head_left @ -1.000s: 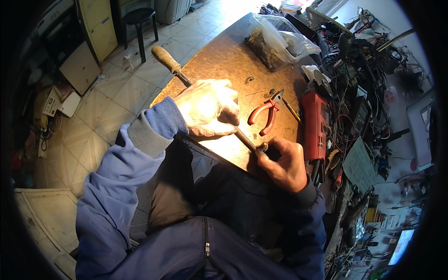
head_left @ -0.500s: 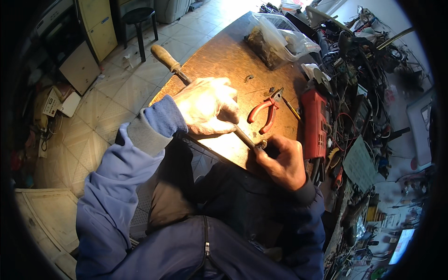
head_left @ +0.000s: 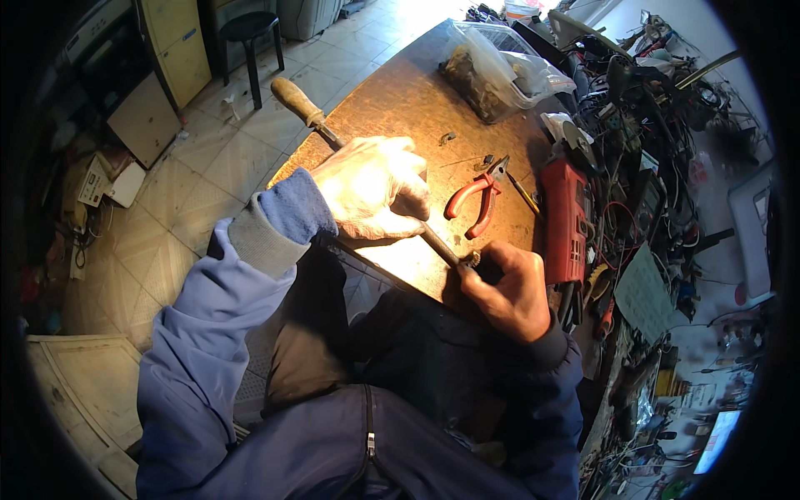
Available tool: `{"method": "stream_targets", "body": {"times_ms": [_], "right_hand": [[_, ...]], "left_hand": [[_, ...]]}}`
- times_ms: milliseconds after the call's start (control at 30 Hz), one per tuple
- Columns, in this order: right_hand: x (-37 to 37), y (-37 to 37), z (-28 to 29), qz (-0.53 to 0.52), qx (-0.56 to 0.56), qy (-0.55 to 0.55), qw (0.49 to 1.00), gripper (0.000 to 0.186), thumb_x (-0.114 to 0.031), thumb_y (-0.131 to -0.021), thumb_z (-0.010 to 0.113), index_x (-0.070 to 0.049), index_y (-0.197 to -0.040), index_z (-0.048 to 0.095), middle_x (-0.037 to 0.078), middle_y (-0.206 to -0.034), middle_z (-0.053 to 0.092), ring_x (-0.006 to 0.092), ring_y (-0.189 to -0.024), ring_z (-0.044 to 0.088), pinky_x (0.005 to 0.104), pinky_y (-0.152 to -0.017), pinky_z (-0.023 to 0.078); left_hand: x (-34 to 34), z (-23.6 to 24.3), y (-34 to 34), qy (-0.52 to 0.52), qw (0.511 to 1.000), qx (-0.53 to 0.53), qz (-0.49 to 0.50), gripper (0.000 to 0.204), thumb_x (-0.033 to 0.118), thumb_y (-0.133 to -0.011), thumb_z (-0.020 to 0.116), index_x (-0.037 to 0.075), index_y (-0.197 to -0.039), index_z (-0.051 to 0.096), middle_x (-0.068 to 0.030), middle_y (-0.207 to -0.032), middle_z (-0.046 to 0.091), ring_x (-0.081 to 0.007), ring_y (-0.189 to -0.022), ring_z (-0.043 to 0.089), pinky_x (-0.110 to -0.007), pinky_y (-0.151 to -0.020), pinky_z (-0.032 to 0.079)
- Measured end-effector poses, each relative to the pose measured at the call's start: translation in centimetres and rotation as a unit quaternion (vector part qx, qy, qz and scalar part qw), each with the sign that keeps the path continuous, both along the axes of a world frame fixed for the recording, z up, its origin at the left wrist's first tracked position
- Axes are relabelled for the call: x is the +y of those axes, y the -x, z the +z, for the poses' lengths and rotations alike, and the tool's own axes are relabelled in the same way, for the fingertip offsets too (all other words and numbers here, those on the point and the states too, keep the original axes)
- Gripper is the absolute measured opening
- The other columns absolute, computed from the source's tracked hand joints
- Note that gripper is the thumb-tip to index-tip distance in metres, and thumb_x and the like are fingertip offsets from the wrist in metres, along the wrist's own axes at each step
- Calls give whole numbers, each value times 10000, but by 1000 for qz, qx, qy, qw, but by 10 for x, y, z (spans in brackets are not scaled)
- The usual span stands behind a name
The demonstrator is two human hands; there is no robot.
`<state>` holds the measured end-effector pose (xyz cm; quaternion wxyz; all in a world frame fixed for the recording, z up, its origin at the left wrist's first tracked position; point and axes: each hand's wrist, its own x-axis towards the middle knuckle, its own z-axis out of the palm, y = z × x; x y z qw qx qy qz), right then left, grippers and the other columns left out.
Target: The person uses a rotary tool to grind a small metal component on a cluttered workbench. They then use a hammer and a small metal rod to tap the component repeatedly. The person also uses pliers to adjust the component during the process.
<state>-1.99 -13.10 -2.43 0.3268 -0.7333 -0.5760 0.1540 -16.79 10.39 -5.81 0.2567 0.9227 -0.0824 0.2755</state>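
A file (head_left: 439, 244) with a wooden handle slants across the near edge of the wooden table. My left hand (head_left: 372, 190), brightly lit, is closed round the file's shaft, with the handle sticking out beyond it at the upper left. At the file's other end my right hand (head_left: 510, 287) pinches a small dark metal piece (head_left: 472, 259) between thumb and fingers. File tip and piece appear to touch; the fingers partly hide the piece, so its exact kind is unclear. Beyond the hands lie pliers (head_left: 476, 202) with red handles, their jaws pointing away.
Right of the pliers are a thin yellow tool (head_left: 524, 196) and a red device (head_left: 565, 221). A clear plastic box (head_left: 492, 79) with brownish contents stands at the far end. Tangled cables and parts (head_left: 642, 108) crowd the right side. A black stool (head_left: 250, 29) stands on the tiled floor.
Both hands keep their grips on the file and the small metal piece. The whole picture is shifted very slightly to the right; nothing else visibly differs.
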Motion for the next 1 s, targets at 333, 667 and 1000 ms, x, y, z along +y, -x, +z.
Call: {"method": "stream_targets", "body": {"times_ms": [333,667,1000], "right_hand": [[20,9,1,-8,9,-7,1000,263,-173,-803,744,41,-748,603,222,-656,541,325,-567,585,391,-544,445],[10,5,-2,2,43,-22,999,256,-175,-810,745,40,-767,614,217,-637,542,310,-545,571,392,-541,442],[-10,2,-2,-19,6,1,1000,227,-162,-802,743,35,-789,630,211,-677,578,283,-563,592,379,-550,450]], "left_hand": [[-2,3,4,-11,999,23,19,159,254,-712,812,140,-815,774,-22,-807,639,-253,-870,602,-402,-720,512],[-1,-2,0,-4,1000,5,4,158,251,-709,818,140,-810,769,-23,-809,641,-256,-874,605,-404,-723,512],[-1,-1,1,-2,1000,-4,1,167,257,-707,824,140,-814,772,-30,-806,632,-267,-875,599,-420,-723,506]]}}
